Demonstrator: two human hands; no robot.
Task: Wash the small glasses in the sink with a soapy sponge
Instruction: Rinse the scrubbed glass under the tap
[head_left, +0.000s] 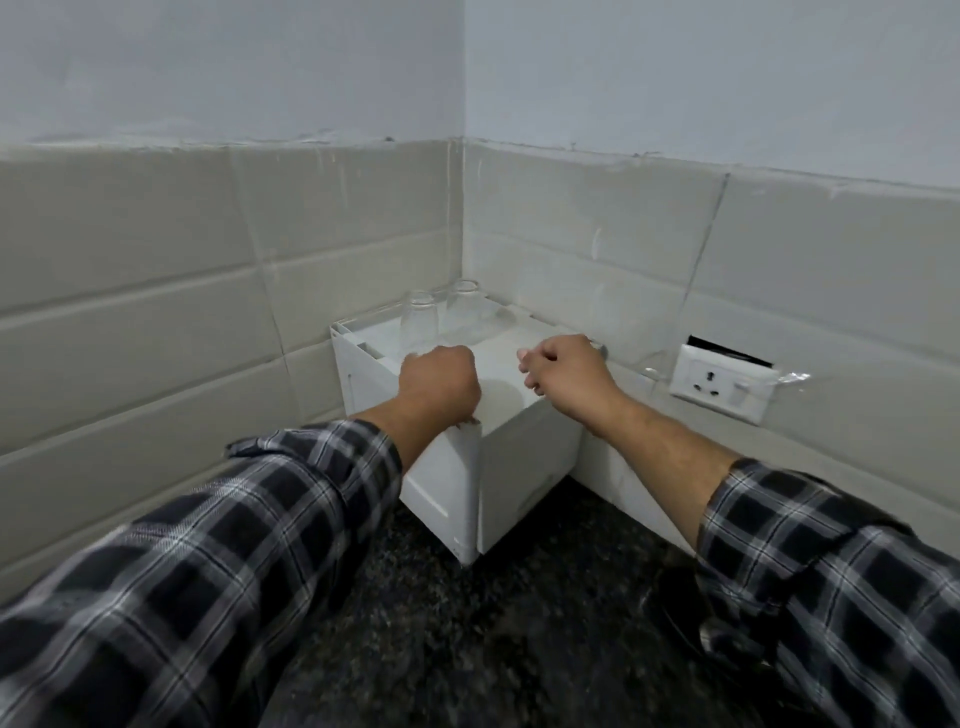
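Note:
Two small clear glasses stand upside down at the back of a white box (519, 447) in the tiled corner: one glass (417, 322) on the left, the other glass (464, 304) behind it to the right. My left hand (439, 382) rests on the box top just in front of the left glass, fingers curled into a fist; I cannot tell whether it touches the glass. My right hand (566, 371) hovers over the box's right edge with fingers curled. A small grey rounded edge shows past its knuckles. No sink or sponge is in view.
The box sits on a dark speckled counter (467, 649), against grey tiled walls. A white wall socket (719, 384) with loose plastic film is to the right of the box. Both forearms wear checked sleeves.

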